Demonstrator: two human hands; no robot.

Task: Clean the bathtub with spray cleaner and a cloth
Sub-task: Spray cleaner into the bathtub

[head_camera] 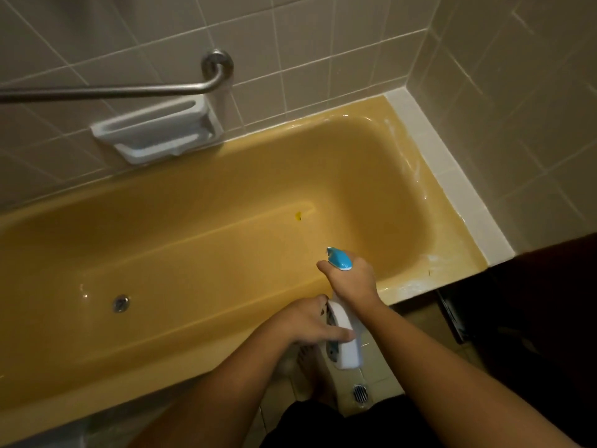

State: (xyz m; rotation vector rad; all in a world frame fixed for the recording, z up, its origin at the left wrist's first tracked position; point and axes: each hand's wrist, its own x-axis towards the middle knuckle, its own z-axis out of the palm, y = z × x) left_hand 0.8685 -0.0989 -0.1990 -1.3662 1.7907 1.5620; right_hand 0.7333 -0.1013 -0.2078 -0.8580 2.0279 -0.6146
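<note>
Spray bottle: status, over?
Right hand grips blue trigger head of white plastic spray bottle; left hand holds its body. Nozzle over yellow bathtub, path clear.

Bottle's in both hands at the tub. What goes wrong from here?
1. The spray bottle sits over the rim of the bathtub, above a bare foot on the tiles: drips could make the floor slippery.
2. The left hand and right hand both hold the bottle and no cloth is in view, so cleaner may sit unwiped.

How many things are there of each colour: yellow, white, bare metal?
Yellow: 1, the glossy yellow bathtub.
White: 2, the white plastic spray bottle with blue trigger head, the white ceramic soap dish.
Metal: 3, the curved steel grab bar, the round tub drain, the round floor drain grate.
Total: 6.
</note>
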